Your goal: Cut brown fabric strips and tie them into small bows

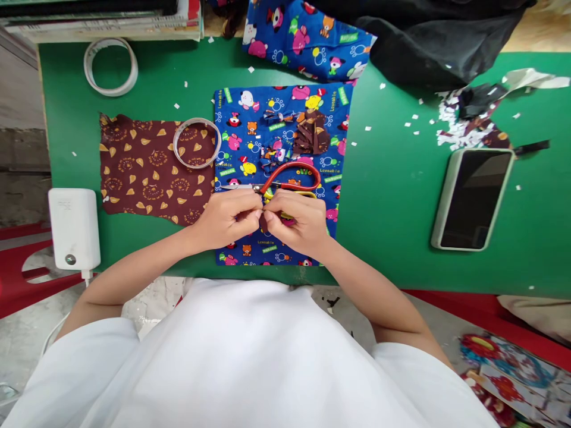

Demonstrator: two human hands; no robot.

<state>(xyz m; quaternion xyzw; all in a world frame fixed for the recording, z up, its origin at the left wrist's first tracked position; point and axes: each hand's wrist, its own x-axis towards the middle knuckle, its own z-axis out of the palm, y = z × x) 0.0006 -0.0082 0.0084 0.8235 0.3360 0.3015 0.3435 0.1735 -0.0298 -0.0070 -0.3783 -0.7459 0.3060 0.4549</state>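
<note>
My left hand (232, 219) and my right hand (297, 220) meet, thumbs and fingertips pinched together, on a small piece of brown fabric (263, 224) that mostly hides between them. Both are over a blue cartoon-print cloth (241, 238) spread on the green table. Just beyond my fingers lie scissors (319, 178) with red and yellow handles, blades pointing left and partly covered. Past the scissors sit a bunch of brown fabric strips (312, 134) and a small bunch of blue printed strips (274, 156). To the left is a brown heart-print cloth (143, 169).
A tape roll (175, 148) overlaps the brown cloth; another tape roll (88, 68) stands at the back left. A white power bank (74, 226) is at the left edge. At right, a phone (475, 199) lies near paper scraps (452, 122). More blue cloth (307, 38) lies at the back.
</note>
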